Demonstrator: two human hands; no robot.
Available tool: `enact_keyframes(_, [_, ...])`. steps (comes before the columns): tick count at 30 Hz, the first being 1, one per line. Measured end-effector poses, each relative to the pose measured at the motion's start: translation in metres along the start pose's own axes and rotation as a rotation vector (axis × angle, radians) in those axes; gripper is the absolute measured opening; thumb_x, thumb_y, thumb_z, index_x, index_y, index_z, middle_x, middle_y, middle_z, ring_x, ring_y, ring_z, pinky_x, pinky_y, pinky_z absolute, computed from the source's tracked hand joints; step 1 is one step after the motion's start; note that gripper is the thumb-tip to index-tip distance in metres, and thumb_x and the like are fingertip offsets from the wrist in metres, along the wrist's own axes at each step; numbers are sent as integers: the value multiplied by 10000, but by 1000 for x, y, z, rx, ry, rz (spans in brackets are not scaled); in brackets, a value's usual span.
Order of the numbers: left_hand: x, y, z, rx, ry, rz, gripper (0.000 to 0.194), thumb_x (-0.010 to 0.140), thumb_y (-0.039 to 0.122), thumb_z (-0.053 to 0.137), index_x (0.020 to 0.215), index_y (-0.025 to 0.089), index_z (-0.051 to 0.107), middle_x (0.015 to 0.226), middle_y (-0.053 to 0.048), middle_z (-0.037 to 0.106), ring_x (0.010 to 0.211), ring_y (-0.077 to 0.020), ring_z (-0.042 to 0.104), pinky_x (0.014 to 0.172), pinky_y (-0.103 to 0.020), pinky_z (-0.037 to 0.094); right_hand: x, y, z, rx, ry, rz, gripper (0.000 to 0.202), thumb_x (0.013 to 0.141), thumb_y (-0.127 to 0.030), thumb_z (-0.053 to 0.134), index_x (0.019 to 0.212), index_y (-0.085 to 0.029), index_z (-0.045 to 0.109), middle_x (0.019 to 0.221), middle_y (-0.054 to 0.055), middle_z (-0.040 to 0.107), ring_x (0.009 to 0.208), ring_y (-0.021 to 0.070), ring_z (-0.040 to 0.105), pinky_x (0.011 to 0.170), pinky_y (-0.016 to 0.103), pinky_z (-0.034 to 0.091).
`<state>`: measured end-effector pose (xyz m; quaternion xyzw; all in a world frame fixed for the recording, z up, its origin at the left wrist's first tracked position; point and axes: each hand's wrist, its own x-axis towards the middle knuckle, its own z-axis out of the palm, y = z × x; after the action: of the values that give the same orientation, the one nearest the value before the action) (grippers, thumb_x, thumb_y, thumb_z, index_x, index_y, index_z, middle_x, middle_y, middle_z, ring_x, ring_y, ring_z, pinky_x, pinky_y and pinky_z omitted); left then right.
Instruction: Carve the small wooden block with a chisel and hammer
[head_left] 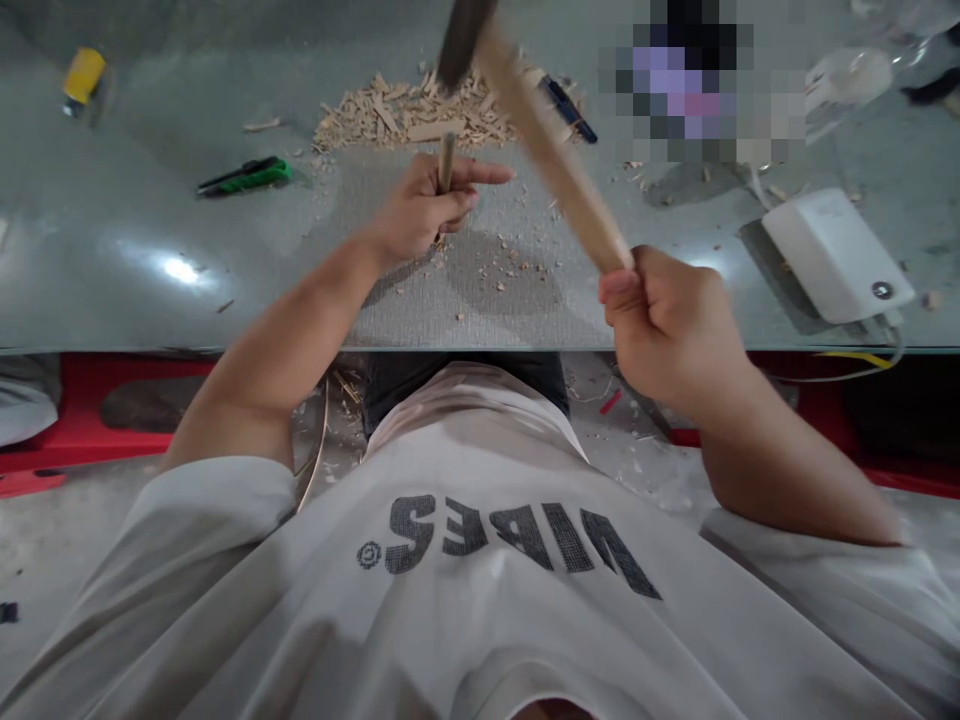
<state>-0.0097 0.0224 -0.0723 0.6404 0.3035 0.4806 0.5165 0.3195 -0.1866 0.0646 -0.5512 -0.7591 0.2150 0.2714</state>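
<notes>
My right hand [671, 325] is closed around the lower end of a hammer's wooden handle [562, 165]. The dark hammer head [465, 45] is raised at the top of the view, slightly blurred. Over the grey tabletop, my left hand [442, 200] grips a short, round wooden rod [447, 160] upright between thumb and fingers, its index finger stretched to the right. The rod's upper end pokes out of the grip; the fingers cover most of its lower part. Just beyond this hand lies a heap of wood shavings [382, 110], and small chips are scattered beside it.
A green utility knife [247, 177] lies to the left, with a yellow object [84, 75] farther back. A dark blue tool [570, 110] rests on the shavings. To the right are a white box [836, 255] with a cable and some clear plastic [851, 80]. One patch is pixelated.
</notes>
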Motion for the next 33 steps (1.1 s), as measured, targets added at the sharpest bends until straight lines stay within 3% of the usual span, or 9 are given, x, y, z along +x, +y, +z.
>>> enact_keyframes(2, [-1, 0, -2, 5, -8, -16, 436, 872, 660, 1015, 1221, 399, 1020, 597, 45, 213, 664, -214, 229, 693, -468, 276, 1, 1, -1, -19, -10, -19, 629, 1312, -810, 540, 918, -320, 553, 749, 56, 614, 658, 255, 494, 677, 461, 319])
enact_keyframes(5, [-9, 13, 0, 6, -6, 1, 405, 927, 618, 1008, 1246, 368, 1014, 627, 54, 191, 680, -206, 220, 712, -459, 263, 3, 4, 0, 65, 108, -47, 741, 1303, -953, 411, 945, -323, 570, 752, 58, 602, 657, 258, 514, 674, 467, 331])
enact_keyframes(9, [-13, 25, 11, -22, 49, -7, 356, 972, 587, 945, 1178, 304, 1012, 604, 85, 174, 638, -190, 123, 703, -432, 158, 4, 6, 0, 52, 30, -79, 874, 1204, -1121, 390, 898, -317, 544, 710, 52, 600, 614, 238, 463, 633, 461, 292])
enact_keyframes(14, [-7, 17, 14, 12, 101, -31, 304, 853, 475, 928, 1125, 361, 1001, 572, 95, 99, 657, -197, 72, 712, -455, 147, 4, 6, 0, 82, 136, -69, 850, 1229, -1094, 350, 954, -327, 593, 744, 61, 616, 637, 256, 506, 643, 474, 321])
enact_keyframes(18, [-10, 23, 11, 0, 43, -21, 290, 949, 525, 904, 1134, 340, 1028, 579, 74, 188, 629, -196, 140, 690, -456, 162, 5, 8, -3, 41, 4, -53, 814, 1237, -1056, 465, 904, -323, 587, 733, 69, 610, 644, 258, 469, 649, 483, 301])
enact_keyframes(23, [-13, 37, 11, -39, 46, 9, 259, 947, 526, 922, 1101, 351, 1036, 592, 73, 211, 607, -170, 101, 677, -451, 131, -1, 5, -3, 148, 116, -45, 806, 1229, -1068, 466, 950, -328, 621, 748, 66, 611, 666, 268, 531, 667, 489, 346])
enact_keyframes(30, [-15, 49, 23, -149, 99, -9, 198, 972, 453, 926, 1027, 269, 976, 567, 109, 217, 561, -158, 79, 682, -432, 63, -9, 11, 26, 230, 155, -40, 806, 1225, -1064, 522, 976, -312, 670, 693, 13, 583, 592, 221, 475, 607, 431, 314])
enact_keyframes(33, [-16, 51, 28, -137, 147, -49, 173, 960, 403, 881, 988, 243, 939, 555, 100, 252, 575, -161, 63, 704, -446, 42, -8, 16, 44, 365, 139, -16, 808, 1218, -1073, 533, 1003, -305, 665, 721, -4, 567, 609, 209, 481, 594, 397, 312])
